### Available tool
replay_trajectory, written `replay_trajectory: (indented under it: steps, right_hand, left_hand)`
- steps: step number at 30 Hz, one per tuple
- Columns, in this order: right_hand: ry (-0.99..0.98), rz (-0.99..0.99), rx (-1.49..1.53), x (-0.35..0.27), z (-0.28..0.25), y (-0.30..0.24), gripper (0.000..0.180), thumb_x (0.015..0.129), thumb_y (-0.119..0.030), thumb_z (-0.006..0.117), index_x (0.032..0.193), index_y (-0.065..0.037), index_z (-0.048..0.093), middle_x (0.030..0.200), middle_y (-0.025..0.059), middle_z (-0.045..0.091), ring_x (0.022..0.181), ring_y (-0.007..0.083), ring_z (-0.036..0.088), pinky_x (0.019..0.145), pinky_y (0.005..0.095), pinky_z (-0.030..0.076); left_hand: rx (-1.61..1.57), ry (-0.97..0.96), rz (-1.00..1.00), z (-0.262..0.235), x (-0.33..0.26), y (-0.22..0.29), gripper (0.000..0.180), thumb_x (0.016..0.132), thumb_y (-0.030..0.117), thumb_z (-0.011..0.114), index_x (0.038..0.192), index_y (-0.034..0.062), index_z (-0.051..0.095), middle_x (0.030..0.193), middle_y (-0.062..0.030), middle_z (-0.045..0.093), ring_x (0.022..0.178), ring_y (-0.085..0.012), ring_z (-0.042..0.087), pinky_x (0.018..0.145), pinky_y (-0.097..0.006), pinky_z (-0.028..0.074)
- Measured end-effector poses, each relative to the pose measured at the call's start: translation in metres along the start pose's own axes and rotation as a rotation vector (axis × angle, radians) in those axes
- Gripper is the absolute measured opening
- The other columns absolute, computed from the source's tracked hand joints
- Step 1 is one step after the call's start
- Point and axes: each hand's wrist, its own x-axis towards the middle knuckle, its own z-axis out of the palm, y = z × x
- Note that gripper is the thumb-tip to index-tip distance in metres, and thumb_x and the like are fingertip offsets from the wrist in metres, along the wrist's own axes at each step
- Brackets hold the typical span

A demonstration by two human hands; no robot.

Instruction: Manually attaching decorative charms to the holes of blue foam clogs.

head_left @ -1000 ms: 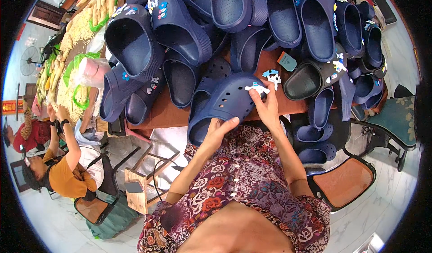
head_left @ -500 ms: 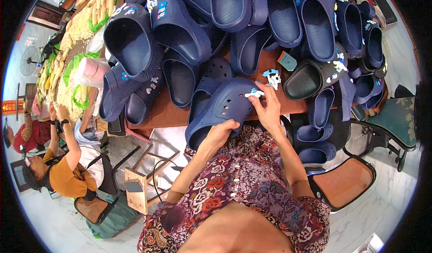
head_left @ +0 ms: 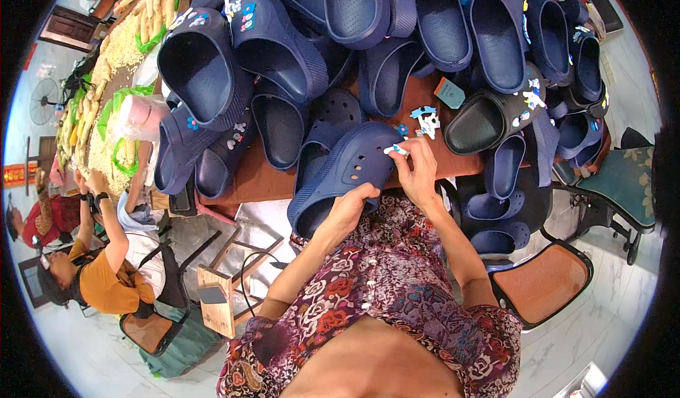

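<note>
A navy foam clog [head_left: 333, 178] with vent holes is tilted over the table's near edge, its toe pointing away to the right. My left hand [head_left: 352, 207] grips its side, thumb on top. In a pinch, my right hand [head_left: 419, 168] holds a small white-and-blue shoe charm [head_left: 398, 149] against the clog's toe. Just beyond that hand, more white-and-blue charms [head_left: 427, 122] lie on the brown tabletop. A second navy clog [head_left: 333, 113] lies behind the held one, partly hidden by it.
Many navy clogs [head_left: 280, 44], several with charms, are heaped across the far side. A black clog [head_left: 473, 126] and a teal tag [head_left: 449, 93] lie to the right. Chairs [head_left: 545, 285] stand at the right. At the left, a person in an orange shirt [head_left: 110, 285] works beside corn kernels [head_left: 120, 44].
My right fingers have drawn in closer around the charm, still at the clog's toe. The clog has shifted slightly left, and my left hand keeps its hold.
</note>
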Motion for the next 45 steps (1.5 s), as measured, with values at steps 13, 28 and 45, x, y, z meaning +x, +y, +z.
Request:
replay_trajectory:
  steps: [13,28,45]
  right_hand:
    - [0.108,-0.205,-0.162,-0.004,0.006,-0.002,0.023,0.073,0.002,0.073,0.093,-0.002,0.063,0.090,0.0117,0.061,0.085,0.0309,0.060,0.071,0.0389,0.049]
    - [0.165,-0.187,0.015,-0.011,0.020,0.001,0.019,0.078,0.005,0.067,0.095,-0.001,0.060,0.094,0.0135,0.063,0.087,0.0282,0.063,0.075,0.0363,0.051]
    - [0.293,0.146,-0.088,0.011,-0.007,0.029,0.028,0.084,0.004,0.061,0.111,0.002,0.054,0.110,0.0208,0.056,0.103,0.0371,0.056,0.091,0.0408,0.045]
  left_hand:
    - [-0.144,0.078,0.155,0.008,0.008,-0.016,0.026,0.077,-0.005,0.060,0.102,0.0023,0.057,0.099,-0.0039,0.059,0.091,-0.0166,0.058,0.083,-0.031,0.046]
    - [-0.214,0.152,0.078,0.023,0.018,-0.012,0.019,0.075,-0.004,0.059,0.093,0.0029,0.058,0.096,-0.0030,0.059,0.091,-0.0169,0.057,0.083,-0.029,0.045]
    - [-0.354,0.017,0.016,0.019,-0.002,0.007,0.022,0.084,0.007,0.060,0.106,0.0022,0.059,0.105,-0.0061,0.063,0.096,-0.0172,0.061,0.086,-0.032,0.048]
